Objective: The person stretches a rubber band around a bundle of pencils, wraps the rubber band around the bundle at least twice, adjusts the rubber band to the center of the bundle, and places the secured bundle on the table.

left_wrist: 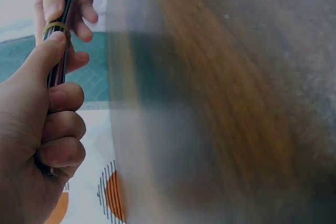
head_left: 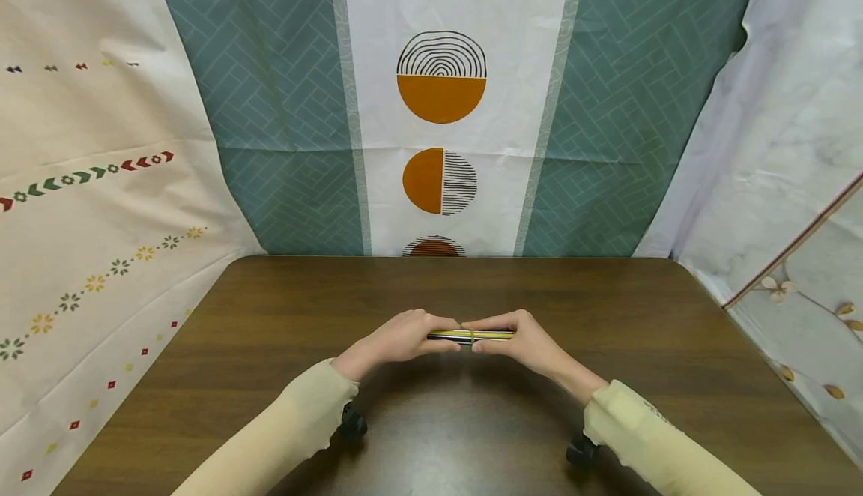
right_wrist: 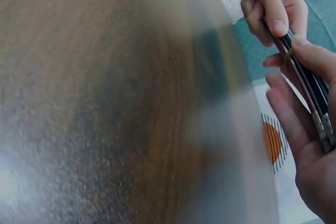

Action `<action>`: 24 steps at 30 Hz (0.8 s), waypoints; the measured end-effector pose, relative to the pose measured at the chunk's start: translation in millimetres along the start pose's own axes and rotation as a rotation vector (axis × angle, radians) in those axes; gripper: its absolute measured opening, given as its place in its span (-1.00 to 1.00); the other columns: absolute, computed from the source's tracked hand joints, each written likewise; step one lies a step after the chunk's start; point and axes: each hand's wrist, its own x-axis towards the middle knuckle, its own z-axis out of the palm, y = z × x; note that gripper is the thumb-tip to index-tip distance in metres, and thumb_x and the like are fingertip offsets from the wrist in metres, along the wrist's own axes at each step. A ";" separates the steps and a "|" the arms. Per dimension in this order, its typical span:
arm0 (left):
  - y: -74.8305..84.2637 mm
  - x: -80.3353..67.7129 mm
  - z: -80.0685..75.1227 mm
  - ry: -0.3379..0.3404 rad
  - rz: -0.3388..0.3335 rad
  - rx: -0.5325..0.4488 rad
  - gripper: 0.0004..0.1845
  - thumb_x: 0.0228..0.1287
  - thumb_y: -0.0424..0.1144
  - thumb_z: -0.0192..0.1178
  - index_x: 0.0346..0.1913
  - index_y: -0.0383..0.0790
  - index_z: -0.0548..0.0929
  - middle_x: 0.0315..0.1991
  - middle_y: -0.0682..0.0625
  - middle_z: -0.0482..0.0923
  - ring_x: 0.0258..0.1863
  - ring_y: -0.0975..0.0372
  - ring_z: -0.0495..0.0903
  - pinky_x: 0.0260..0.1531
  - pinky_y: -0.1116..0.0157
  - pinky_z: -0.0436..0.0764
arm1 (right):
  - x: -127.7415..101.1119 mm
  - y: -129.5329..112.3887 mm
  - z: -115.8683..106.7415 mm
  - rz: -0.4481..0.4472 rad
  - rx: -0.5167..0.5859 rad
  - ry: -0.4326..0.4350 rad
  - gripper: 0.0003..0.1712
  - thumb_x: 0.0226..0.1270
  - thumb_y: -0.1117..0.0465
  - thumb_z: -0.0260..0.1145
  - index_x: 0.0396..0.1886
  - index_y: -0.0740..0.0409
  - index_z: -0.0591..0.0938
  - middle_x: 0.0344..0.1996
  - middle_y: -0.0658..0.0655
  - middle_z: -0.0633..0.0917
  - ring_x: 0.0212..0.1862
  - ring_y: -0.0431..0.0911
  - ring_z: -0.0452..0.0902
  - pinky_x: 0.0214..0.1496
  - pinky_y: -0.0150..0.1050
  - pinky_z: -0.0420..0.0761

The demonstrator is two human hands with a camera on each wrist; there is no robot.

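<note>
Both hands hold a thin bundle of pencils level above the dark wooden table, near its middle. A yellowish rubber band circles the bundle. My left hand grips the bundle's left end with its fingers curled round it; the same grip shows in the left wrist view, where the bundle of pencils runs up from the left hand. My right hand holds the right end, thumb and fingers at the band. In the right wrist view the pencils lie across the right hand, metal ends showing.
Patterned cloth hangs behind and at both sides: teal and white with orange half circles at the back, cream with small flowers on the left, pale marble print on the right. The table's far edge runs just below the backdrop.
</note>
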 end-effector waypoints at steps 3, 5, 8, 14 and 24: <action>0.5 1.3 -2.7 0.019 -0.004 -0.006 -0.69 0.39 0.08 0.18 0.02 0.02 0.68 -0.37 0.22 0.64 -0.55 0.47 0.41 -0.47 0.49 0.43 | -0.4 2.0 -3.3 -0.041 0.019 -0.014 -0.50 0.24 0.11 0.46 0.19 0.04 0.64 0.05 0.12 0.73 -0.12 -0.14 0.70 -0.16 -0.20 0.70; -0.9 1.7 -4.9 0.027 -0.009 -0.055 -0.66 0.36 0.08 0.21 0.04 0.00 0.67 -0.38 0.18 0.65 -0.57 0.47 0.41 -0.49 0.48 0.44 | -0.5 2.1 -6.2 -0.073 0.038 -0.013 -0.57 0.25 0.17 0.45 0.11 0.11 0.64 -0.05 0.17 0.72 -0.25 -0.06 0.69 -0.25 -0.13 0.71; -3.6 -0.1 -8.5 0.054 -0.029 -0.203 -0.70 0.32 0.01 0.28 0.03 -0.02 0.68 -0.44 0.02 0.68 -0.66 0.40 0.41 -0.60 0.43 0.44 | 0.1 0.2 -10.9 -0.093 0.051 0.004 -0.74 0.23 0.23 0.46 -0.11 0.14 0.65 -0.25 0.18 0.71 -0.40 -0.03 0.64 -0.33 -0.11 0.69; -7.1 -4.0 -7.2 0.136 -0.015 -0.357 -0.80 0.31 -0.07 0.31 -0.05 0.04 0.72 -0.30 0.04 0.73 -0.58 0.37 0.40 -0.49 0.43 0.43 | 1.0 -9.6 -15.8 -0.078 0.004 -0.012 -0.82 0.15 0.38 0.43 -0.32 0.11 0.60 -0.34 0.16 0.73 -0.42 -0.14 0.63 -0.38 -0.25 0.63; -6.6 -9.4 1.0 0.201 0.000 -0.421 -0.84 0.30 -0.11 0.32 -0.11 0.01 0.74 -0.27 0.09 0.74 -0.46 0.40 0.47 -0.41 0.45 0.47 | 3.8 -17.8 -5.8 -0.046 0.023 -0.017 -0.84 0.14 0.38 0.42 -0.33 0.13 0.60 -0.38 0.14 0.71 -0.53 -0.20 0.52 -0.53 -0.28 0.54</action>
